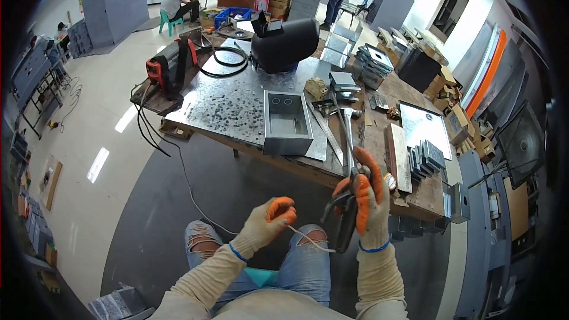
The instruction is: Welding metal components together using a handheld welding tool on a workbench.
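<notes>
My left hand (267, 222), in an orange-palmed knit glove, is closed on a thin pale cable (307, 238) over my knees. This cable runs to the lower end of a black hand tool (345, 225) with a grip and a curved side part. My right hand (370, 201), gloved alike, is wrapped round that tool at the table's front edge; its exact kind I cannot make out. Beyond the hands, a grey open-fronted metal box (288, 146) stands on the sheet-metal tabletop (195, 98). Right of it lie a steel ruler (328, 133) and a hammer (354, 114).
A black welding helmet (284, 46) stands behind the box. A red-and-black machine (172, 65) with black cables is at the left corner. Small metal boxes (427, 157) and a wooden block (399, 157) sit on the right. Several people are in the background.
</notes>
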The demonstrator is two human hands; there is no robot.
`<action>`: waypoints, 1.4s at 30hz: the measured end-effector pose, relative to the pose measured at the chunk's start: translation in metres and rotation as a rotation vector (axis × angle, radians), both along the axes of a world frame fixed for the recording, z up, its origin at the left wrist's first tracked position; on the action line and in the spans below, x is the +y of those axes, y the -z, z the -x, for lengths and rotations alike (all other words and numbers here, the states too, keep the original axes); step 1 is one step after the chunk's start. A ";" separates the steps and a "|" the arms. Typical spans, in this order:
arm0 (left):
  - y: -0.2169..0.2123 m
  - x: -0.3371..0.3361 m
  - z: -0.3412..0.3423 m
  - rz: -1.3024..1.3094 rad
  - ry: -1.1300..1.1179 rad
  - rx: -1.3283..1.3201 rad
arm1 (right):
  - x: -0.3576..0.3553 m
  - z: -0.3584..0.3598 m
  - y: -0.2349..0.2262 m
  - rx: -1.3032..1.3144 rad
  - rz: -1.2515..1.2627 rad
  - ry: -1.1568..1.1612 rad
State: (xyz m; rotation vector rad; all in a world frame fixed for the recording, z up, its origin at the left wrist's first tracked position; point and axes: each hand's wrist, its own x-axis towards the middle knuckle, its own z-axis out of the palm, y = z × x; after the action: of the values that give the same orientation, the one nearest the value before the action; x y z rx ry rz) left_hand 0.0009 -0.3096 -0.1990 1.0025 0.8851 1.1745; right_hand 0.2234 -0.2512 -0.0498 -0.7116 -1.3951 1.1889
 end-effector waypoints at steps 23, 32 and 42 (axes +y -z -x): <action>-0.062 0.083 -0.032 -0.054 0.146 -0.592 | 0.096 0.038 -0.036 -0.366 0.224 -0.097; -0.073 0.098 -0.031 -0.026 -0.004 -0.625 | 0.137 0.058 -0.038 -0.515 0.230 -0.089; -0.081 0.120 -0.026 0.030 -0.090 -0.599 | 0.160 0.079 -0.052 -0.636 0.459 -0.045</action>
State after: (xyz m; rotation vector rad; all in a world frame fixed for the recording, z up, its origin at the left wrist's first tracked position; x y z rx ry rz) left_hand 0.0270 -0.1900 -0.1176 0.5348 0.4682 1.4279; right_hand 0.1447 -0.0909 0.0025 -1.4836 -1.6635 1.4036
